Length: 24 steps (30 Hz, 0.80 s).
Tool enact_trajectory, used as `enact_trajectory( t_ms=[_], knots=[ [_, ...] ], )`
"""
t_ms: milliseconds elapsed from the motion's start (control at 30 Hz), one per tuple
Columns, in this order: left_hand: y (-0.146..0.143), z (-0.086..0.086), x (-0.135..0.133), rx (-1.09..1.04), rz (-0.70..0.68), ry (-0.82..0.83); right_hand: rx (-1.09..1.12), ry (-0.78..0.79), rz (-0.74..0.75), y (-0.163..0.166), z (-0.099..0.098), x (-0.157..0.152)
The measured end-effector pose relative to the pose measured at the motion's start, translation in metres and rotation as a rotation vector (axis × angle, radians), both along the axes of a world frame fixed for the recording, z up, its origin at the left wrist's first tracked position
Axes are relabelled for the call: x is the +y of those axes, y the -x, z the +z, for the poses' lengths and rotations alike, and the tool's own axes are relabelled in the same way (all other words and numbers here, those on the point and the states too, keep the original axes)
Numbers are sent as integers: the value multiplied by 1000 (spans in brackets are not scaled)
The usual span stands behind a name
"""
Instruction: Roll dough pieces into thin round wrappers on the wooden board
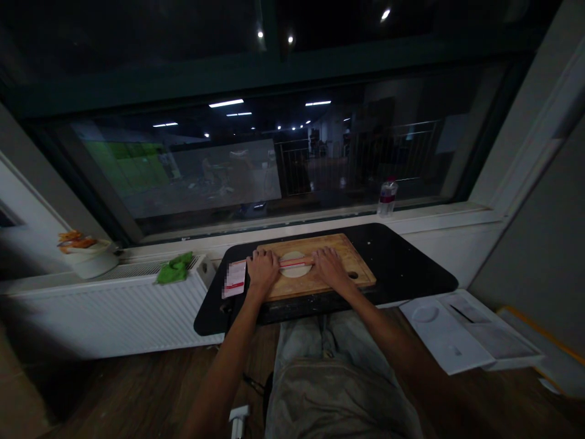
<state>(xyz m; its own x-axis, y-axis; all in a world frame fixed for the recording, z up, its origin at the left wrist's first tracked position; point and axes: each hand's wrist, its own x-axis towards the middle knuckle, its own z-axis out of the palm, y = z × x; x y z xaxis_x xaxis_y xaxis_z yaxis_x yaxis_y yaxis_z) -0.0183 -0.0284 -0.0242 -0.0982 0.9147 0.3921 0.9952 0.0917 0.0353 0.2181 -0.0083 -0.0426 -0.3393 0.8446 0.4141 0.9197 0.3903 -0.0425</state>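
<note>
A wooden cutting board (338, 250) lies on a small black table (402, 262). On the board sits a flat round disc of pale dough (295, 271). A thin reddish rolling pin (296, 263) lies across the dough. My left hand (262, 268) rests on the pin's left end, fingers curled over it. My right hand (329, 267) presses on the right end the same way.
A small packet (234, 278) lies on the table's left edge. On the windowsill stand a water bottle (387, 197), a green cloth (174, 268) and a white bowl (91, 256). White flat packaging (457, 332) lies on the floor at right. A radiator (114, 311) runs below the sill.
</note>
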Motion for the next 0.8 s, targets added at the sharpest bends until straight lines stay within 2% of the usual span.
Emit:
enact_trajectory(
  t_ms=[100, 233, 400, 533, 700, 800],
  knots=[
    [-1, 0, 0, -32, 8, 6, 7, 18, -20, -1, -1, 2],
    [0, 1, 4, -74, 45, 31, 89, 33, -147, -2, -4, 2],
    [1, 0, 5, -51, -8, 64, 160, 19, -236, -3, -4, -3],
    [2, -3, 6, 30, -80, 73, 128, -11, -151, -2, 3, -3],
    [3, -4, 13, 41, -50, 73, 97, 7, 18, 1, 14, -2],
    [4, -5, 15, 30, -44, 71, 53, -2, 39, 4, 16, -7]
  ],
)
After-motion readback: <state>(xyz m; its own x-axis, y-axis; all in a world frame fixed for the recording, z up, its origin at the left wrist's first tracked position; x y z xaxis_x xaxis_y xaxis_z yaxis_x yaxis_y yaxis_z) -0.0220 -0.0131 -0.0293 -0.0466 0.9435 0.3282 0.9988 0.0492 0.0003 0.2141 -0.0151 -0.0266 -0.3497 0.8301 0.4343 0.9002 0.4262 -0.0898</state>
